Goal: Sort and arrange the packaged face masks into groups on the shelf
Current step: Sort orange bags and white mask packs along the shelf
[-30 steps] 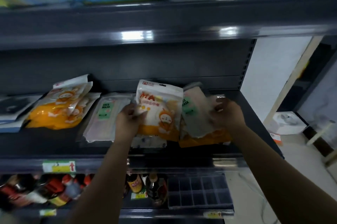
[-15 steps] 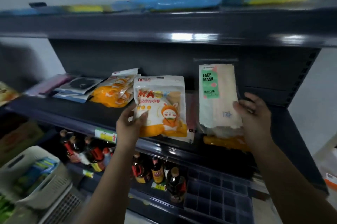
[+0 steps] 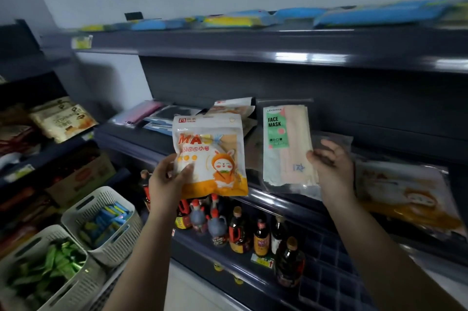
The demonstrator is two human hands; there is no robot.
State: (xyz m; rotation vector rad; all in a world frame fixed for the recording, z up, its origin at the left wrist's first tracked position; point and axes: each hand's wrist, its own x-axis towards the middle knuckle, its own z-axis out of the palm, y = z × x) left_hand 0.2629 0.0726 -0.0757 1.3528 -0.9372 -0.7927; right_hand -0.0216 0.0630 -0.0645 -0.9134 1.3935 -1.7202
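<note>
the dark shelf runs from far left to near right, and both packs are up off it, held upright in front of it. on the right, the face mask pack, green label, pale masks inside, with the right hand pinching its right edge, thumb on the front and fingers behind, a thin hold on slick plastic, so i judge a slip or a swing onto the bottles below is the main worry. on the left, the orange bunny pack, its lower left corner gripped by the left hand, thumb pressed on the front. its group looks to be the orange packs further left, but another orange bunny pack lies near right, so it could go to the wrong pile. that near-right pack overhangs the shelf lip, and a brushing forearm might drag it off.
</note>
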